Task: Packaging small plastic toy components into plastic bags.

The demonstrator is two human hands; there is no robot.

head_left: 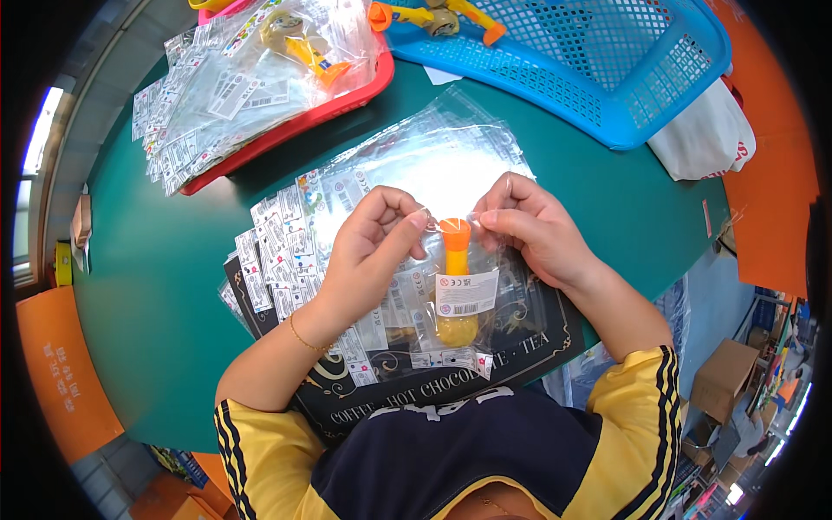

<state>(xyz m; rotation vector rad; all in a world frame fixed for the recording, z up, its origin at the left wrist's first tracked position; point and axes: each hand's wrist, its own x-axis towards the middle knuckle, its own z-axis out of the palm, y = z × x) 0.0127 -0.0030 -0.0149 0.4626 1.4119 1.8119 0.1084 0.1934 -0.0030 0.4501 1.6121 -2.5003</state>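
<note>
A clear plastic bag (488,334) lies in front of me with a yellow toy (455,262) inside. The toy has an orange flared end pointing away from me and a rounded, gold-yellow end nearest me. A white printed label (466,295) covers its middle. My left hand (374,247) pinches the bag's far edge on the left, beside the orange end. On the right, my right hand (533,227) pinches the same edge between thumb and forefinger. Under the bag is a spread stack of clear bags with printed strips (282,238), resting on a black placemat (542,342).
A red basket (295,126) at the far left holds more clear bags and a bagged yellow-orange toy (299,48). A blue perforated basket (598,113) stands at the far right, with a loose toy (438,19) at its left rim. Beside it sits a white bag (706,130). The tabletop (147,286) is green.
</note>
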